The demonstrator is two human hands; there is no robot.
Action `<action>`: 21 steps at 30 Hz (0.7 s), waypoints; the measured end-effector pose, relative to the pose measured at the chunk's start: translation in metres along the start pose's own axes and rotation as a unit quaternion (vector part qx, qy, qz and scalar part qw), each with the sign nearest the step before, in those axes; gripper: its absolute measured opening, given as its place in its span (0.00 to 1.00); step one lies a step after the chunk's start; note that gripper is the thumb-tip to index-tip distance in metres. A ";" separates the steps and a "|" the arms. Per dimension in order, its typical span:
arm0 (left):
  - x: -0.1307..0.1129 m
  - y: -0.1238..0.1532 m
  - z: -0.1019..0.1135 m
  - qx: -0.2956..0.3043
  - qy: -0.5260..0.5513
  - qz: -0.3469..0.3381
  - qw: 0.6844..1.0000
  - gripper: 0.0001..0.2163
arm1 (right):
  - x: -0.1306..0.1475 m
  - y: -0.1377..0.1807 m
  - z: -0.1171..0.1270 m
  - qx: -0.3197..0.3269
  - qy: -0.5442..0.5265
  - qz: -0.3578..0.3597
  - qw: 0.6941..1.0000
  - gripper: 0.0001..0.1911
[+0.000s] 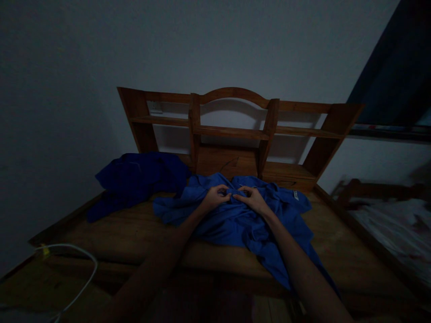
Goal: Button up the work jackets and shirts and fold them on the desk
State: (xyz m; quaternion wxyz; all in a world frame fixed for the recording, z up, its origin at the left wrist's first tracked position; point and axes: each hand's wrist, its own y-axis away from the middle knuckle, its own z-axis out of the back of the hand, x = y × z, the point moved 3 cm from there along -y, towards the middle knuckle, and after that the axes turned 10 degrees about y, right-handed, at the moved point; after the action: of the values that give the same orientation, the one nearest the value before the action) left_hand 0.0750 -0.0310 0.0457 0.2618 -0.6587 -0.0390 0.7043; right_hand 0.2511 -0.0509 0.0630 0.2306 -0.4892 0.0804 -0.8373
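A blue shirt (222, 224) lies spread and rumpled over the wooden bed boards, one part hanging past the front edge. My left hand (217, 196) pinches a fold of it near the middle, thumb against fingers. Close by on the right, my right hand (251, 198) pinches the same cloth, the two thumbs nearly meeting. A small pale label (296, 195) shows on the shirt's right side. The dim light hides the finer details of the cloth between my fingers.
A darker blue garment (144, 179) lies crumpled at the left. Behind stands a wooden shelf headboard (232, 131) against the wall. A white cable (90, 255) loops at the lower left. Whitish bedding (397, 229) lies at the right, below a dark curtain (393, 67).
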 end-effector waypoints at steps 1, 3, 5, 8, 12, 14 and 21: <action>0.001 0.000 0.000 -0.003 -0.005 -0.007 1.000 0.10 | -0.001 0.000 -0.001 -0.006 0.004 0.003 1.000 0.18; 0.002 0.001 -0.001 -0.003 -0.012 -0.014 1.000 0.11 | -0.003 -0.001 -0.002 -0.014 0.014 0.008 1.000 0.18; 0.002 0.002 -0.002 -0.001 -0.022 -0.021 1.000 0.11 | -0.005 -0.002 -0.002 -0.024 0.028 0.014 0.999 0.17; 0.000 0.003 -0.003 -0.001 -0.035 -0.033 0.999 0.12 | -0.007 -0.003 -0.001 -0.033 0.043 0.022 0.998 0.17; -0.004 0.003 -0.004 -0.027 -0.035 -0.025 0.999 0.12 | -0.009 -0.004 0.002 -0.037 0.046 0.011 0.998 0.18; -0.004 0.003 -0.004 -0.041 -0.027 -0.016 0.999 0.13 | -0.010 -0.004 0.002 -0.038 0.037 0.004 0.999 0.18; 0.003 0.003 -0.003 -0.050 0.016 0.012 0.999 0.15 | -0.011 -0.005 0.001 -0.031 -0.001 -0.002 1.000 0.17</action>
State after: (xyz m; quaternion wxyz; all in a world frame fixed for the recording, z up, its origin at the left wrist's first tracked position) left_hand 0.0770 -0.0326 0.0413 0.2208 -0.6825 -0.0620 0.6940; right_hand 0.2552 -0.0413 0.0568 0.2140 -0.4972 0.1049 -0.8343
